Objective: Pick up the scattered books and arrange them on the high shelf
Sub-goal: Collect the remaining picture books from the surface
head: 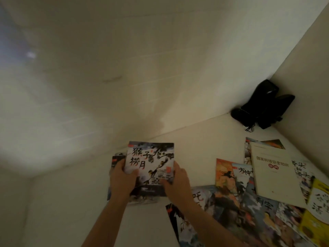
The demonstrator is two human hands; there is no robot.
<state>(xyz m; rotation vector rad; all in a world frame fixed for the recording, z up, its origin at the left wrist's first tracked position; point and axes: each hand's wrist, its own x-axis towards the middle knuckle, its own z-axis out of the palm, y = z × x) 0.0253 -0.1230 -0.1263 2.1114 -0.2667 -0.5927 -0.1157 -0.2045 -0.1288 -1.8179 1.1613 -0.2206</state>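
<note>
Both hands on one book: thin picture book (151,164) with a black-ink monkey illustration and large Chinese characters on the cover. Left hand (122,180) grips its left edge, thumb over the cover, fingers behind. Right hand (176,180) grips the right edge near the lower corner, thumb on the cover. Book is face-up toward the camera, slightly tilted, and sits over a small stack of similar books (117,159) whose edges show at its left and below it; can't tell whether it's touching the stack or lifted off.

All of this is on a white shelf surface (74,202) enclosed by white walls.

To the right, well apart from the held book: a scattered pile of picture books (249,207), overlapping at odd angles. A cream booklet (274,173) with red and dark title text lies on top of the pile. A yellow-covered book (318,211) sits at the far right edge, partly cut off.

Back right corner: a black object (263,106), bag-like, leaning against the wall; too dark to identify.
</note>
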